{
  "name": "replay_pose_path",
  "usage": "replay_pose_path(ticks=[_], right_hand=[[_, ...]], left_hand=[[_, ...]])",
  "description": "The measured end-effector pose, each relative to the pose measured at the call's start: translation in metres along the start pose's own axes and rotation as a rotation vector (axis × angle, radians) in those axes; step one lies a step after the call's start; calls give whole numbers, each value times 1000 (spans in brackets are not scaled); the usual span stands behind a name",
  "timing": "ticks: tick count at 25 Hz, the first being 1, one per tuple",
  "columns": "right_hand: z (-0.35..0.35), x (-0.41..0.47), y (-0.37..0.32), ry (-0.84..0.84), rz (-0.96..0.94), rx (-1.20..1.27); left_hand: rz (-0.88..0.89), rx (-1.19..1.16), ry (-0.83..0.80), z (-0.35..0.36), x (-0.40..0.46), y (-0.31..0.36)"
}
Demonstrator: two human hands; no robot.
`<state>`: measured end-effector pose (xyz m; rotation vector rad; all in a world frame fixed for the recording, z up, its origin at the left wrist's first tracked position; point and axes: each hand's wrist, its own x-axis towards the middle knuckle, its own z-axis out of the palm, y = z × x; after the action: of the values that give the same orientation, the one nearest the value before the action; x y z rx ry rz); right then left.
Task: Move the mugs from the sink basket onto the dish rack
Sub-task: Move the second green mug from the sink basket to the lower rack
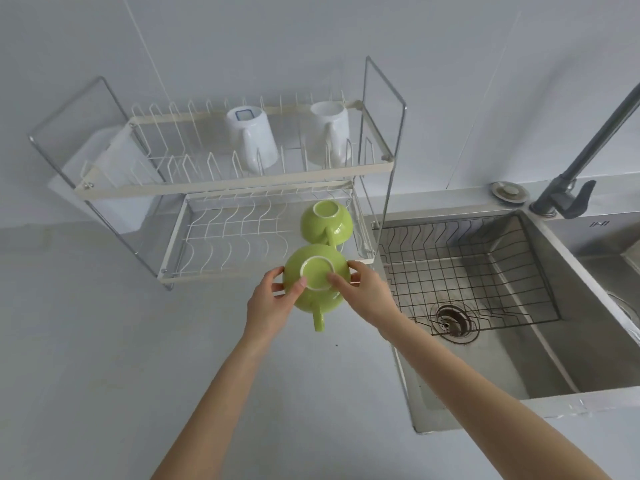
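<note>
Both hands' fingers, left hand and right hand, grip the inverted green mug at the dish rack's lower front edge, presumably for draining.

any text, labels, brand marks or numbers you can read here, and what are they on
No text here can be read for certain.
Sink rim: a small stamped mark near the faucet base, too small and blurred to read.
Left white mug on the dish rack's upper tier: a blue-edged square label on its upturned base, no legible writing.
Green mugs, held and racked: no markings visible.
</note>
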<state>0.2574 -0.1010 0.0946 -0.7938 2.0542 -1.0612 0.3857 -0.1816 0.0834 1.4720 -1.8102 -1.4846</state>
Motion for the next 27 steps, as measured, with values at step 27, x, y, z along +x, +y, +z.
replay_pose_path(ticks=[27], right_hand=[[104,141,-83,-132,61,-168]], left_hand=[[-131,215,36,-95,164,-2]])
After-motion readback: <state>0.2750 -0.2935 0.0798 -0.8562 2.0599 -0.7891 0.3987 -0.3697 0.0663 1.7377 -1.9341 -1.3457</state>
